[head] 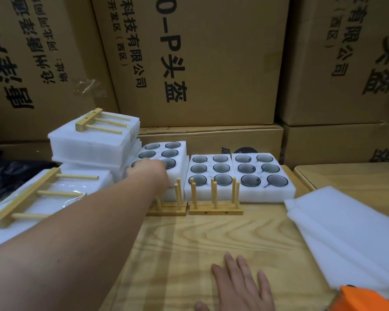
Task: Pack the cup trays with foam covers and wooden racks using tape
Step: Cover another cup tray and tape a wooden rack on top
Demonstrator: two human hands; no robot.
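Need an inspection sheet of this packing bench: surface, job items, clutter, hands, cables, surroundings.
Surface: wooden table, grain visible.
Job items: three open cup trays; two upright wooden racks; foam covers at right; packed stacks at left with racks on top.
Clutter: orange object, bottom right, cut off by the frame.
Hands: left hand reaching onto the left tray; right hand flat on table.
Cables: nothing seen.
Surroundings: stacked cardboard boxes.

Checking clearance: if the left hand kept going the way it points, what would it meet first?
The left hand is already at the leftmost cup tray; going on, it would probably meet the cups there first, though depth is unclear.
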